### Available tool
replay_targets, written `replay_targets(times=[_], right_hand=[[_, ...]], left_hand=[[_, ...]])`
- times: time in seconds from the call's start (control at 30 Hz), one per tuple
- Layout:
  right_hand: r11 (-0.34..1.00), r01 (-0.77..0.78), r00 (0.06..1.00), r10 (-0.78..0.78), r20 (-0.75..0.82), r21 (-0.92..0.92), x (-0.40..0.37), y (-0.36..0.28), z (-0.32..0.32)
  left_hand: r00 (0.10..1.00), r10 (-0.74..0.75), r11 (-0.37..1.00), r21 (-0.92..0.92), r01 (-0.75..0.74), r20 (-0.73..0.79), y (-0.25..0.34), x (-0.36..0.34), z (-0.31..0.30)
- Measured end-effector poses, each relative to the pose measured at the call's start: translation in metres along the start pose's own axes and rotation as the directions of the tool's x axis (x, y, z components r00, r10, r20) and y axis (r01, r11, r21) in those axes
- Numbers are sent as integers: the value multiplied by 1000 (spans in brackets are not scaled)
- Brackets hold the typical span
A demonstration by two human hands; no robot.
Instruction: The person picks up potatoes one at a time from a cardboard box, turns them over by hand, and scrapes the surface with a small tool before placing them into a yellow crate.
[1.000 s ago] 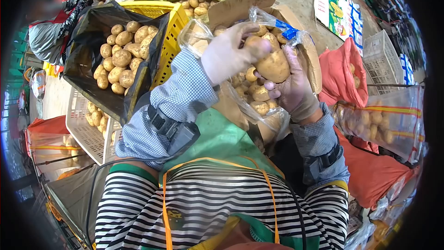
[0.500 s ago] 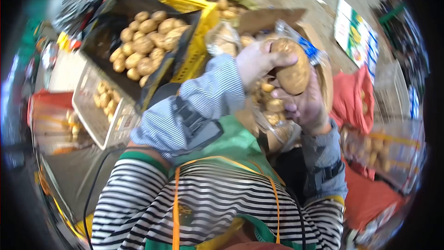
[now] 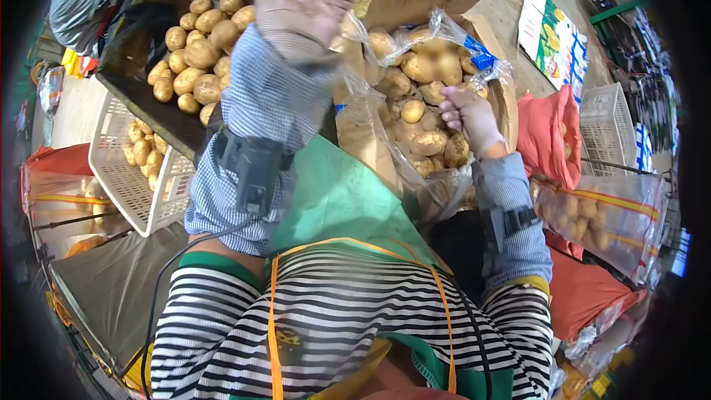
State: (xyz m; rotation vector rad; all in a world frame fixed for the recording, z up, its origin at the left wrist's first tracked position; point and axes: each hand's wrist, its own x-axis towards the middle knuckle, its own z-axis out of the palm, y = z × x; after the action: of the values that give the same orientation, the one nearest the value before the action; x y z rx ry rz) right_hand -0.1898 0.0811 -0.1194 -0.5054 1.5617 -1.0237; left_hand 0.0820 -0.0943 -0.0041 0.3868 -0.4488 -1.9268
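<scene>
My left hand (image 3: 315,4) is raised at the top, beside the yellow crate, its palm turned up and its fingers apart with nothing in them. My right hand (image 3: 474,117) hovers over a cardboard box (image 3: 506,96) lined with clear plastic. Its fingers are curled in, and no object shows between them. Soil-dusted potatoes (image 3: 429,143) of mixed sizes fill the box, with a small round potato (image 3: 412,111) just left of my right fingertips. Left of my left forearm, a black-lined crate (image 3: 122,67) holds a heap of cleaner-looking potatoes (image 3: 201,54); one potato (image 3: 224,34) there is blurred.
A white plastic basket (image 3: 141,204) with smaller potatoes stands at the left. To the right are a red mesh sack (image 3: 546,137), a clear bag of potatoes (image 3: 589,215) and a white basket (image 3: 611,130). A printed cardboard sheet (image 3: 552,37) lies on the floor.
The large potato held between both hands is out of them. My left hand has swung up and left and opened; my right hand has dropped back over the box.
</scene>
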Motion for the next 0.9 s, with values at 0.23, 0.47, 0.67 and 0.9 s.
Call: replay_targets(times=[0.23,0.47,0.67,0.9], right_hand=[[-186,265,958,161,237,-946,65,109,-2],[-221,331,935,210,287,-918,79,90,-4],[898,328,927,-247,284,-292,-15,-18,28],[855,496,863,-504,21,149,-97,-55,46]], left_hand=[[957,-283,959,-15,284,70,-41,-6,23],[963,-242,947,244,206,123,-50,-6,7],[971,-234,777,610,157,48,-45,-23,27],[696,-656,500,860,108,294,-88,-45,33]])
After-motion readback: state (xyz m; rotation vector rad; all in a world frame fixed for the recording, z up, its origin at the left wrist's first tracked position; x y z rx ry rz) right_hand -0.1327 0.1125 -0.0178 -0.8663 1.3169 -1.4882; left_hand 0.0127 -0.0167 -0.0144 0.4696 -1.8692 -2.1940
